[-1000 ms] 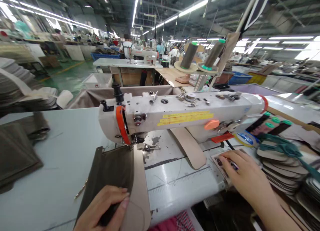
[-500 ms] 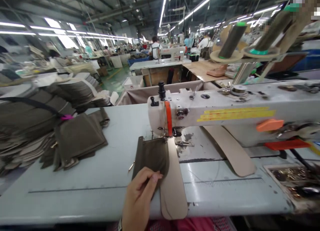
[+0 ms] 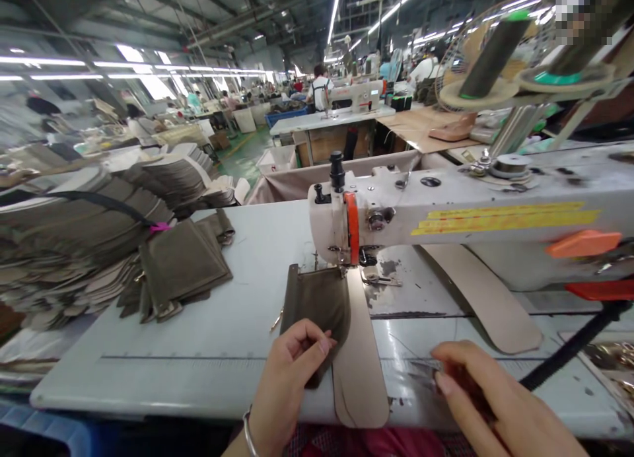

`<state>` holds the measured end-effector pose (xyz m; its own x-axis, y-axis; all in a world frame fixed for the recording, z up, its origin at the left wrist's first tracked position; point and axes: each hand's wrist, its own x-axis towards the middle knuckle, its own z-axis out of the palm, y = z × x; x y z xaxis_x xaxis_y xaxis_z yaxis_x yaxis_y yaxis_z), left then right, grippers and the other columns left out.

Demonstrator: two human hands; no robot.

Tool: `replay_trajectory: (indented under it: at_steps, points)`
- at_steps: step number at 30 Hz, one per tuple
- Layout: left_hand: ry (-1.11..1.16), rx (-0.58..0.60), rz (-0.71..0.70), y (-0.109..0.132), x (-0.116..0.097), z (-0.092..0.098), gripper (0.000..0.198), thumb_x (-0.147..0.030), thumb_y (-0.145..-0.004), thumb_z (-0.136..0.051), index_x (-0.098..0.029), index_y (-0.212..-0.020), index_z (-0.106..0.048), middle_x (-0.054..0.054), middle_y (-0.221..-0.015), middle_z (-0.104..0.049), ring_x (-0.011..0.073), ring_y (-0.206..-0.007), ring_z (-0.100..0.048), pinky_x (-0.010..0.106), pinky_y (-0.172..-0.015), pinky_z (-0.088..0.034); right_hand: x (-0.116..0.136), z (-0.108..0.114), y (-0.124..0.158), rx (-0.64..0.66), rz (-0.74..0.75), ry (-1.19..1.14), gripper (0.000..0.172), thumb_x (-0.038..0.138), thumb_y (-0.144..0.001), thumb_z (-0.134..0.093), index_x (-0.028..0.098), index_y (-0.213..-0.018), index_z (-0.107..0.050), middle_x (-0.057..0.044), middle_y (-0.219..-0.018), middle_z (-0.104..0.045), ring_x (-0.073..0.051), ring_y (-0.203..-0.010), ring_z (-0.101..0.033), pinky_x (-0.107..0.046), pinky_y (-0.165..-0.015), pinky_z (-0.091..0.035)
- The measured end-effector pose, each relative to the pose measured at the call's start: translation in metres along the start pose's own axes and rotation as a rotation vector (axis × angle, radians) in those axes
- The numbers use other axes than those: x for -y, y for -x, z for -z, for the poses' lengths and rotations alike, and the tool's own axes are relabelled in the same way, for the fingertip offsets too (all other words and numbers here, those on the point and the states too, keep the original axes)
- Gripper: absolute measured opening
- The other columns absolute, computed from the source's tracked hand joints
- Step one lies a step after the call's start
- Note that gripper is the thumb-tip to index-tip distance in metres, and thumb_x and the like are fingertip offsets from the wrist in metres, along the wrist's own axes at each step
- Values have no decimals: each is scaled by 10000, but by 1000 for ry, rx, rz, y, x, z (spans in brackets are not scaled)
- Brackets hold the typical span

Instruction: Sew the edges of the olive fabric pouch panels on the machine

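Observation:
A dark olive fabric piece (image 3: 317, 298) lies at the sewing machine's needle area, its far edge by the presser foot. It rests partly over a long beige strip (image 3: 360, 378) with a rounded near end. With thumb and fingers pinched, my left hand (image 3: 297, 364) grips the fabric's near right edge. My right hand (image 3: 488, 394) is to the right of the strip, above the table, closed round what look like thread snips (image 3: 422, 372), their pointed metal tips facing left. Most of that tool is hidden in the palm. A small gold zipper pull (image 3: 277, 319) sticks out left of the fabric.
The sewing machine (image 3: 456, 199) spans the right side. Another beige strip (image 3: 490, 298) lies under its arm. At left are olive pouches (image 3: 183, 265) and strapped stacks of panels (image 3: 89, 226). A tray of metal fittings (image 3: 614, 358) sits at the right edge.
My right hand has come into view from the lower right with the snips. The view has shifted left. My left hand keeps its pinch on the fabric, which stays under the machine.

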<state>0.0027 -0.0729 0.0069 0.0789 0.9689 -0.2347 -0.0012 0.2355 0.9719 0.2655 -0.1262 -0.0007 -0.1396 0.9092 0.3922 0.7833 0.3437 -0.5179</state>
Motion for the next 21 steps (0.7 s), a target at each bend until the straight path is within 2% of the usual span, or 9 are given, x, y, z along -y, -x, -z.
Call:
replay_trajectory:
  at_steps: [3, 6, 9, 14, 21]
  points:
    - [24, 25, 26, 0, -2, 1, 190, -311, -832, -644, -157, -732, -594, 23, -784, -660, 190, -922, -615, 284, -875, -445, 20, -19, -13, 164, 67, -115, 115, 265, -970, -391, 267, -1019, -495, 12, -879, -591, -100, -766, -622, -179, -667, -506]
    - [18, 62, 24, -2, -4, 3, 179, -301, -818, -660, -155, -723, -616, 25, -790, -681, 188, -911, -623, 313, -952, -414, 31, -30, -19, 323, 23, -241, 161, 230, -988, -340, 274, -986, -495, 19, -883, -568, -102, -794, -597, -213, -698, -492]
    - [8, 105, 6, -4, -6, 5, 160, -287, -800, -674, -155, -713, -648, 35, -803, -700, 202, -935, -631, 346, -1028, -364, 39, -36, -24, 427, -63, -298, 78, 231, -931, -462, 266, -992, -499, 18, -916, -559, -120, -798, -580, -249, -698, -479]
    - [11, 138, 21, -6, -6, 7, 136, -280, -790, -692, -156, -733, -687, 51, -841, -718, 223, -956, -635, 381, -1052, -340, 51, -42, -37, 426, -125, -371, 165, 144, -831, -540, 245, -960, -525, 17, -943, -553, -123, -849, -557, -252, -736, -450]
    - [41, 117, 17, -7, -5, 7, 196, -325, -787, -712, -138, -729, -697, 62, -803, -717, 222, -909, -638, 367, -1031, -361, 61, -44, -48, 400, -249, -454, 47, 254, -845, -569, 241, -890, -571, 39, -855, -577, -115, -781, -542, -239, -689, -416]
